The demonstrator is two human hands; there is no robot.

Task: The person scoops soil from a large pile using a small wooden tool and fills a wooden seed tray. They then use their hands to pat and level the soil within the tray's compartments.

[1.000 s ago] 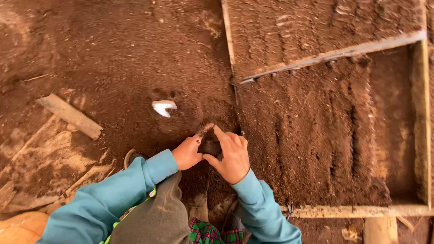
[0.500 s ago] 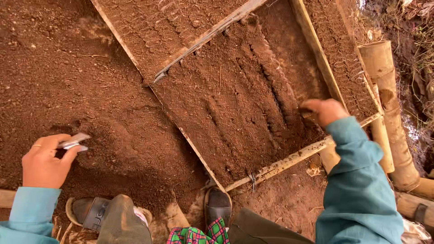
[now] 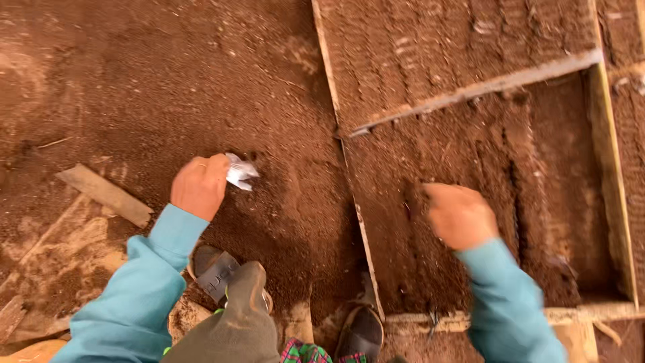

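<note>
Seen from above: a wide spread of loose reddish-brown soil covering the ground on the left, rough and clumped. To the right, a wooden frame of pale slats, split by a slanted cross slat into 2 soil-filled beds. Upper bed marked with fine raked ridges; lower bed scored with deeper grooves running away from the camera. Left edge of the frame dividing beds from open ground.

Both arms in teal sleeves reaching out from the bottom of the view. Left hand over the open soil left of the frame, fingers curled shut around a small crumpled white scrap, most of which pokes out to the right just above the dirt. Right hand blurred, over the grooved lower bed, knuckles up; cannot tell whether its fingers are closed or holding anything.

Lower down, a flat wooden offcut lying on the soil well left of the left hand, beside pale trampled patches. At the bottom, 2 dark sandals, 1 under the left forearm, the other just beside the frame's near corner. Grey trouser knee between them, with a sliver of green-and-red checked cloth at the very edge.
</note>
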